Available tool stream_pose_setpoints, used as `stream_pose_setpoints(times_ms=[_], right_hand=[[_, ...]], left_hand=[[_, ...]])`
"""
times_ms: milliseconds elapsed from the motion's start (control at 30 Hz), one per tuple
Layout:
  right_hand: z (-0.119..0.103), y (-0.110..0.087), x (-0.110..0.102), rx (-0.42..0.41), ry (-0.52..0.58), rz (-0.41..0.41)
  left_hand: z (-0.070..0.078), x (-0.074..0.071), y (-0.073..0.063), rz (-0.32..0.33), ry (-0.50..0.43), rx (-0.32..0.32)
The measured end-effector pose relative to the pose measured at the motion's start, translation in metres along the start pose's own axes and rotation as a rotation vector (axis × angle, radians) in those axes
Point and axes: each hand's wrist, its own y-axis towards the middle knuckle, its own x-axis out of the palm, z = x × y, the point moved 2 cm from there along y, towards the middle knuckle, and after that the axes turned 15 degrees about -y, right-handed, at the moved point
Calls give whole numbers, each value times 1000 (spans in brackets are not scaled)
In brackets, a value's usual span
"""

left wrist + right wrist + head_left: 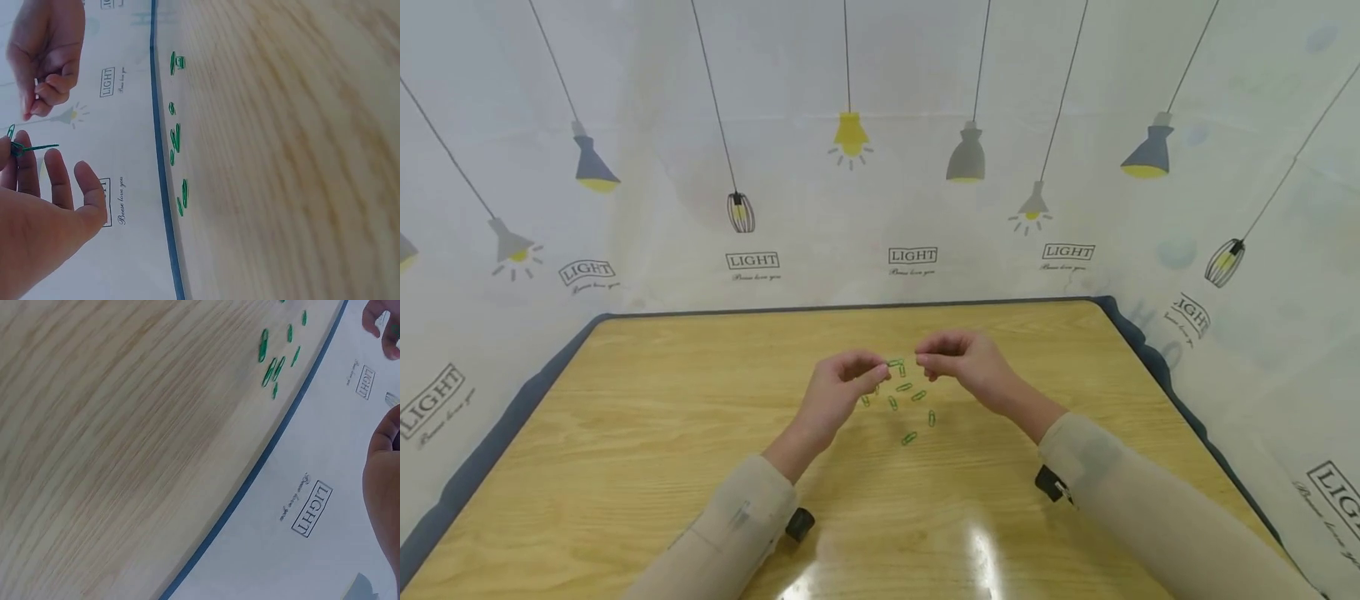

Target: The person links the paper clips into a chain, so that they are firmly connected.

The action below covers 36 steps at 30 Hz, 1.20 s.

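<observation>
Thumb and forefinger of my left hand [835, 392] pinch a green paper clip [895, 363]. A second green paper clip [42, 147] hangs down from it in the left wrist view, and the two look linked. Just to the right, my right hand [973, 367] faces the left one across a small gap. Its fingers are curled, thumb and forefinger tips close together, and no clip shows between them. Below both hands, several loose green paper clips [904, 387] lie scattered on the wooden table [700, 400].
A white cloth [820, 225] printed with hanging lamps and "LIGHT" labels surrounds the table's back and sides. Dark trim [752, 312] runs along the far table edge. Black wrist devices [801, 524] sit under both sleeves. Bright reflections show on the near tabletop.
</observation>
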Motion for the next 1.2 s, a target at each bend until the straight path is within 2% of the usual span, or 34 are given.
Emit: stream_pose_setpoints(times_ms=[167, 400, 700, 1000, 1200], right_hand=[[14, 9, -4, -1, -102, -20], [39, 13, -4, 74, -257, -80], [60, 11, -2, 114, -330, -216], [82, 10, -5, 26, -385, -321], [83, 10, -2, -35, -443, -340]], left_hand=[[-1, -6, 0, 8, -20, -12], [-3, -10, -2, 9, -30, -25], [-4, -15, -3, 12, -53, -32], [-3, -16, -4, -13, -14, -48], [-4, -18, -5, -56, 29, -72]])
